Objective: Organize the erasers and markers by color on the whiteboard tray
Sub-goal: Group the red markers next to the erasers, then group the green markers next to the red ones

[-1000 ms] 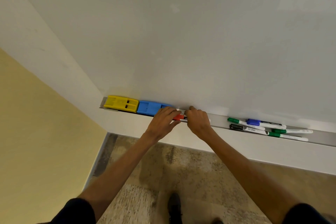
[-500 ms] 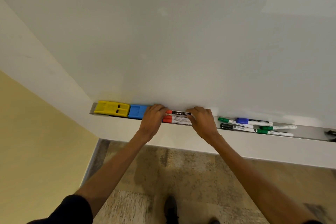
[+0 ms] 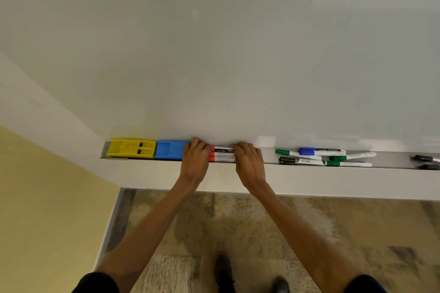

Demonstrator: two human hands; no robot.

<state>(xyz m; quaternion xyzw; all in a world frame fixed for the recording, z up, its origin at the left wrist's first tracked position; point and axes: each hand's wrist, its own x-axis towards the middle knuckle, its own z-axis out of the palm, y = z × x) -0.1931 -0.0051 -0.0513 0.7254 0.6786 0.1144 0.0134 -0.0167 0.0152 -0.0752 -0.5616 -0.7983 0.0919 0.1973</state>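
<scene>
The silver metal whiteboard tray [image 3: 392, 161] runs along the foot of the white whiteboard [image 3: 214, 54]. Its left end stops just short of the corner where the yellow wall [image 3: 47, 197] begins. A yellow plastic eraser [image 3: 131, 148] fills that end, and a blue plastic eraser [image 3: 169, 150] touches its right side, so no room is left there. A short bare stretch of tray lies just right of the hands, and a longer one lies past the loose markers.

Both arms reach up and forward side by side. The left hand [image 3: 195, 159] has bent fingers closed over the left ends of three red markers [image 3: 222, 155] with white barrels. It lies partly over the blue eraser's right end. The right hand [image 3: 248, 162] has its knuckles up and its fingers clasped over the right ends of the same markers. The red markers lie parallel in the tray, touching each other, between the two hands.

Further right lie three green-capped markers [image 3: 350, 156], a blue-capped marker [image 3: 319, 151] and a black-capped marker [image 3: 300, 161], loosely overlapped. Two dark markers [image 3: 426, 158] sit at the far right edge.

Below is patterned brown carpet [image 3: 214, 221].
</scene>
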